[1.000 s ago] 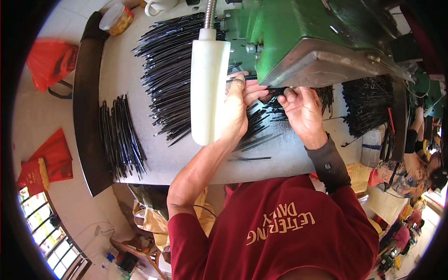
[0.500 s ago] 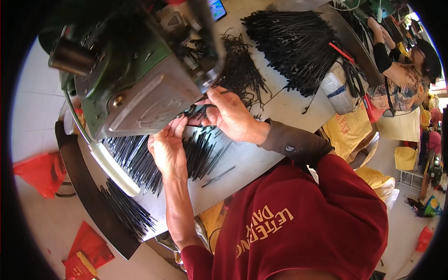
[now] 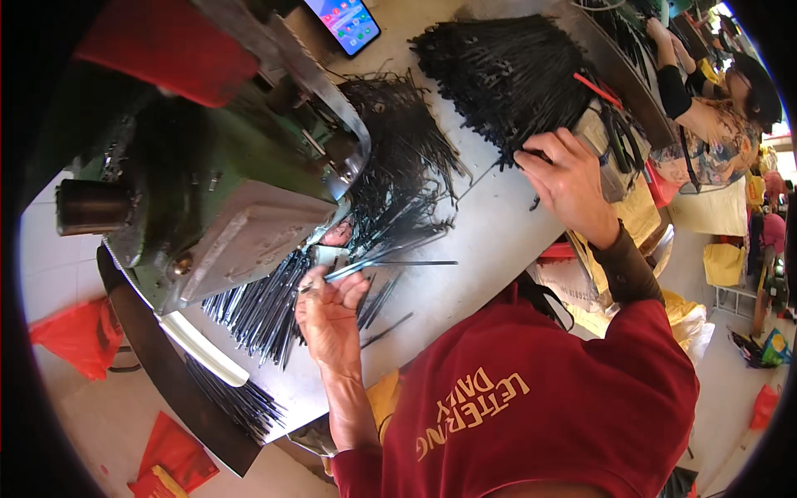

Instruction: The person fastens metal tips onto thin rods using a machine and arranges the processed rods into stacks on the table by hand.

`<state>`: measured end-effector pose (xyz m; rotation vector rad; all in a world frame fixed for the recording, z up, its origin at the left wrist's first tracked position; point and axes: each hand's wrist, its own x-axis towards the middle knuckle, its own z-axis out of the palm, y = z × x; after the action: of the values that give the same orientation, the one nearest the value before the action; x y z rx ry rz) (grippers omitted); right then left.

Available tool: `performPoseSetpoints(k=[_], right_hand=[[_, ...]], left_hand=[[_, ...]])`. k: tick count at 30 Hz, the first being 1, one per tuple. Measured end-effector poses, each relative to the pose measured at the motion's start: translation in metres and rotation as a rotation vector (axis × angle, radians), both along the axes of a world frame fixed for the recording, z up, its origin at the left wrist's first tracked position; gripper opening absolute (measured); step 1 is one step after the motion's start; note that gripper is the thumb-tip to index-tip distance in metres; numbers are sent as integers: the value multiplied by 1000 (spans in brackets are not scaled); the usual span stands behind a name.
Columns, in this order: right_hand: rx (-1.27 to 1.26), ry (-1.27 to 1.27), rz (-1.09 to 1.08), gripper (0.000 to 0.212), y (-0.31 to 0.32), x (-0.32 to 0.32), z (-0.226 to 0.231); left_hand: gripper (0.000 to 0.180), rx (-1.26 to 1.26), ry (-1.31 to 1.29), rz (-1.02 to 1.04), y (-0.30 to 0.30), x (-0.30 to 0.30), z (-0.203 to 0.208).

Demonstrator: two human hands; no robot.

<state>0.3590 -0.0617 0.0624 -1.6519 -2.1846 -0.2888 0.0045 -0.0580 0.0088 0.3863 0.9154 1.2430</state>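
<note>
In the head view, the L hand (image 3: 334,328) was in front of the green machine (image 3: 241,224), just below its metal cover. Its fingers (image 3: 355,289) were bent and nearly closed, w/ a thin black strip (image 3: 344,270) pinched, as it seemed, btw thumb and finger; this strip pointed to the R, over the worktop (image 3: 498,224). The R hand (image 3: 573,187) was at the lower edge of the big R pile (image 3: 506,75), fingers half curled; I could not tell if they had hold of a strip or only touched.

Abt progress: many strips lay in the L pile (image 3: 261,311) beside the machine, and a small bundle (image 3: 237,398) was at the far L edge. A tangled middle pile (image 3: 398,133) stayed btw machine and R pile. In my judgement the work was partway: one strip in hand, a lot left. Which pile was finished, the view did not show for sure.
</note>
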Motion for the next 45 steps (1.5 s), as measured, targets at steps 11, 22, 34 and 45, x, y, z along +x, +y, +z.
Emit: performPoseSetpoints(k=[11, 22, 34, 45], right_hand=[[203, 80, 155, 28, 21, -7, 0], [-48, 218, 545, 39, 39, -150, -50], [-687, 1360, 305, 14, 58, -170, -48], [-774, 1457, 145, 13, 55, -185, -53]], left_hand=[[12, 92, -97, -109, -21, 3, -1], [16, 198, 1, -90, -25, -2, 22], [10, -63, -17, -107, 7, 17, 11], [9, 217, 313, -24, 26, 24, 5]])
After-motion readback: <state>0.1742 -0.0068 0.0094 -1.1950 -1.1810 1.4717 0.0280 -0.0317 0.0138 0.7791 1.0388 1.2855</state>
